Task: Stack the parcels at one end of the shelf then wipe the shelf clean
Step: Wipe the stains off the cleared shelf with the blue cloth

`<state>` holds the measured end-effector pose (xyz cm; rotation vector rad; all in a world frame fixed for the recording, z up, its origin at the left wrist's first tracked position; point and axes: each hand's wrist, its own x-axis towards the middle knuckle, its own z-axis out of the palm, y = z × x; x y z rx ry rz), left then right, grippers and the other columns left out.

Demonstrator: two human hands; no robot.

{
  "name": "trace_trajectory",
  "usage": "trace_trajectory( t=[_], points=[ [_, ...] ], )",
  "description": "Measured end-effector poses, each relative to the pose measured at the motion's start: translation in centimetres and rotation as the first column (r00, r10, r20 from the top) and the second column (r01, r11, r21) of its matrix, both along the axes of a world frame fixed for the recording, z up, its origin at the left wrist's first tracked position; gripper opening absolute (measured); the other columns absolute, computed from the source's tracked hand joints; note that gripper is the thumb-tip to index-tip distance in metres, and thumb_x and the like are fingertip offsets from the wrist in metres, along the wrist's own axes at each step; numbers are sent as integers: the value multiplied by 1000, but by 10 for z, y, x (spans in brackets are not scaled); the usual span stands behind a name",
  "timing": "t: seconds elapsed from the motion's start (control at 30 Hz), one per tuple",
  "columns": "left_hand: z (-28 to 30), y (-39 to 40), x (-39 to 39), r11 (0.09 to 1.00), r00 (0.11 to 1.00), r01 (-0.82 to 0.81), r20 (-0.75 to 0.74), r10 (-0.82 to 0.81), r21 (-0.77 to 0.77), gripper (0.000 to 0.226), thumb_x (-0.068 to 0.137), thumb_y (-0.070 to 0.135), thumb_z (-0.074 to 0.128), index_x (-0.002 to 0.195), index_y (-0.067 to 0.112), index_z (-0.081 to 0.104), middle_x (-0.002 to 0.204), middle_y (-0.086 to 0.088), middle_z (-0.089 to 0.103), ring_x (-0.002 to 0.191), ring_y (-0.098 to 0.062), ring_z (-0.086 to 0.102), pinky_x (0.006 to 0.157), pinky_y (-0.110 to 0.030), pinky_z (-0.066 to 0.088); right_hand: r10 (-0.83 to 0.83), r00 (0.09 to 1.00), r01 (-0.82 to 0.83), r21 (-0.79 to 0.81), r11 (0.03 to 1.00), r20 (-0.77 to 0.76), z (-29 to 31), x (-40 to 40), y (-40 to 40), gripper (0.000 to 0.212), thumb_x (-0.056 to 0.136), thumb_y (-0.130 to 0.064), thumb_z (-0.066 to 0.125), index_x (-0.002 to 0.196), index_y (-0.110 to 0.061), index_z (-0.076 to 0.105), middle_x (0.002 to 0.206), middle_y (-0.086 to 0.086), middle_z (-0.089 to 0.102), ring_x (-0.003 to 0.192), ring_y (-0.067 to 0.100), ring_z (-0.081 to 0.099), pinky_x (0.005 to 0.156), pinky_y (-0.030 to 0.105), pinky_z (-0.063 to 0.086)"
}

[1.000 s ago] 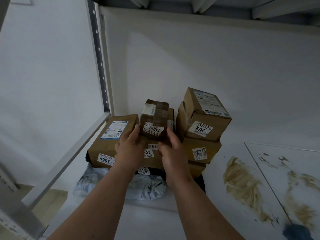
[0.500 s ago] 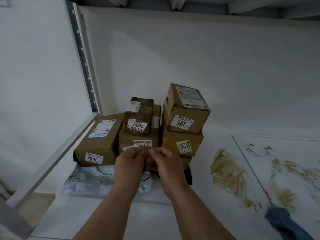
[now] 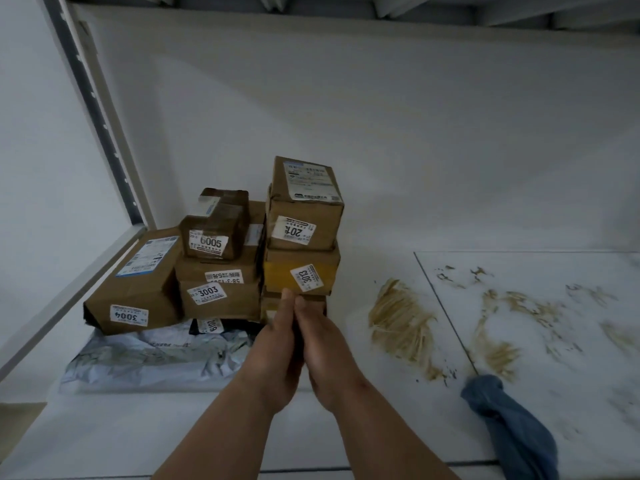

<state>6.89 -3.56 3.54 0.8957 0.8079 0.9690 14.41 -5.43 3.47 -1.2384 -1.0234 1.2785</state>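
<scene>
Now | L hand (image 3: 273,355) + R hand (image 3: 325,355) pressed tog. | parcels (image 3: 221,268) stacked | cloth (image 3: 509,420) nr

Parcels sit bunched at the far left end of the shelf (image 3: 346,427). Leftmost, the 3004 parcel (image 3: 138,282) lies on the crumpled mailer bags (image 3: 149,358). Just right of it, the 3003 box (image 3: 218,289) carries the 6005 box (image 3: 218,226) on top. Right again, the 3013 box (image 3: 301,271) bears the 2014 box (image 3: 304,206). Near that stack, the left hand (image 3: 277,355) and right hand (image 3: 325,351) press together, palm to palm. Right of them, smears (image 3: 401,327) spread across the shelf, and the cloth (image 3: 509,424) lies at the near right edge.
</scene>
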Motion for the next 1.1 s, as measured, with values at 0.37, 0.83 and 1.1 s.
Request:
trace_trajectory(
  t=[0.37, 0.83, 1.1],
  points=[
    [32, -33, 91, 990, 992, 126, 34, -124, -64, 31, 102, 25, 39, 125, 16, 58, 120, 6, 67, 116, -7, 57, 101, -27, 40, -336, 939, 342, -116, 933, 70, -26, 114, -39, 30, 103, -45, 36, 98, -34, 64, 111, -6, 67, 105, 8, 61, 80, 21, 43],
    [-37, -75, 197, 998, 862, 14, -505, -44, -63, 55, 82, 3, 65, 129, 25, 51, 122, 5, 54, 112, -20, 53, 100, -36, 44, -126, 537, 585, -261, 768, 834, -58, 249, -109, 44, 88, -38, 54, 132, -33, 52, 139, 0, 44, 126, 26, 41, 104, 38, 39],
    [-46, -95, 218, 992, 864, -8, -499, -58, -128, 22, 89, 13, 60, 110, 21, 62, 108, -1, 62, 102, -17, 59, 97, -34, 47, 73, 500, 527, -370, 765, 863, -75, 269, -130, 33, 94, -37, 43, 124, -25, 52, 122, 1, 55, 117, 25, 48, 99, 40, 38]
  ],
)
